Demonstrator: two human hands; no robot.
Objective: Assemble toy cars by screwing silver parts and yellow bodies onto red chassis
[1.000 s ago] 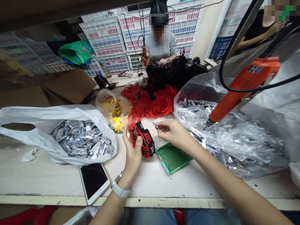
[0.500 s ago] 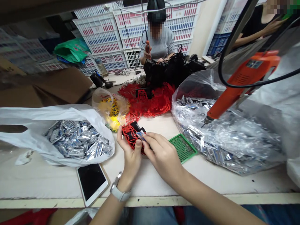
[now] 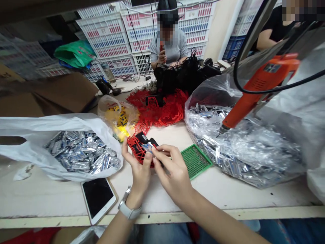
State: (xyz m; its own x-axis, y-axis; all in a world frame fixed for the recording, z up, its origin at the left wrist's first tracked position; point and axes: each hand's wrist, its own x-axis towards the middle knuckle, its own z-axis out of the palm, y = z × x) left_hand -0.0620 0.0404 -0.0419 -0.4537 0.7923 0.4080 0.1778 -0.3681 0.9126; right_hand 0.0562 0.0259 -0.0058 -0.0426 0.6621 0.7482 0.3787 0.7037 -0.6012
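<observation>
My left hand [image 3: 138, 169] grips a red lattice-shelled part with a black core [image 3: 138, 144], held just above the table. My right hand [image 3: 172, 171] pinches a small silver foil piece [image 3: 147, 147] and presses it against the top of that part. A green perforated tray [image 3: 195, 161] lies flat just right of my hands. A white bag of silver foil pieces [image 3: 81, 154] sits to the left.
A phone [image 3: 98, 198] lies near the table's front edge. An orange electric screwdriver [image 3: 254, 91] hangs over a clear bag of foil pieces [image 3: 243, 145]. Red lattice shells [image 3: 162, 110], black parts and a yellow-filled bag [image 3: 119, 118] lie behind. Two other people work beyond.
My right hand came in from the right with the foil piece and set it onto the red part. The view shifted slightly; my left hand kept its hold.
</observation>
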